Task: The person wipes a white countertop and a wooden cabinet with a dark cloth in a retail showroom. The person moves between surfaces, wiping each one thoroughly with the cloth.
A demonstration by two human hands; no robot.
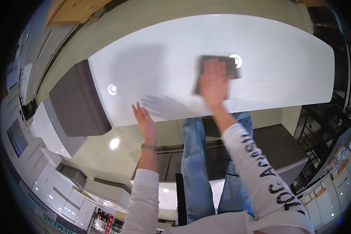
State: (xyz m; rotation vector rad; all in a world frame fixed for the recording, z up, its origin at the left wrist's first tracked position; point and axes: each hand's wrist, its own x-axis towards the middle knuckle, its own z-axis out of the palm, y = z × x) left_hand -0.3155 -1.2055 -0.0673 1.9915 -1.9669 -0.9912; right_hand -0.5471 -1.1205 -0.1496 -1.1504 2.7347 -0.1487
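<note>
My right hand (214, 84) lies flat on a dark grey cloth (233, 69), pressing it onto a glossy white tabletop (284, 54). The hand and cloth are blurred by motion. My left hand (145, 120) is at the near edge of the tabletop, fingers straight and close together, holding nothing; its shadow falls on the white surface beside it. Both arms are in white long sleeves, and a metal bracelet (148, 147) sits on the left wrist.
A dark grey panel (78, 103) closes the table's left end. My legs in blue jeans (193, 163) stand below the table's near edge. White cabinets (35, 156) line the left side, and dark shelving (319, 132) stands at the right.
</note>
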